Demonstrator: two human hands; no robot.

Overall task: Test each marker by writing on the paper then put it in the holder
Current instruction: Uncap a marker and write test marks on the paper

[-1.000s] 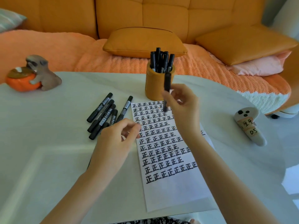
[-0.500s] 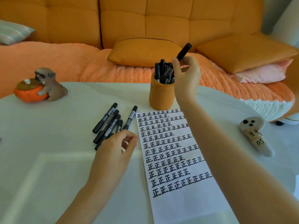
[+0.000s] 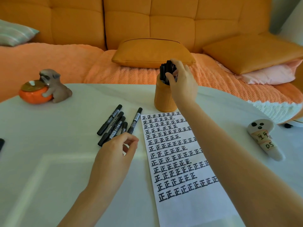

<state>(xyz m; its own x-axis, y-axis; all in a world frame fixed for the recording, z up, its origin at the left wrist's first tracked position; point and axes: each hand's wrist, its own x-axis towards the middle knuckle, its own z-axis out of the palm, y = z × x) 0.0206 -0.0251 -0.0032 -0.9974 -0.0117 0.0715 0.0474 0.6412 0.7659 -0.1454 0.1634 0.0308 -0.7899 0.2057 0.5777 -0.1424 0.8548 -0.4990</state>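
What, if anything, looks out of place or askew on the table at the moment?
Nothing looks spilled or damaged. The only untidy spot is the loose markers, lying overlapped at differing angles just left of the paper. The right hand grips a marker in the holder.

Glossy black plastic markers (image 3: 109, 120), matt white paper (image 3: 188, 210), smooth pale table (image 3: 49, 145), rough knitted orange throw (image 3: 131, 76).

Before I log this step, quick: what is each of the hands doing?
Left hand: loosely curled, holding nothing, beside the loose black markers.
Right hand: fingers curled round a black marker in the orange cylindrical holder.
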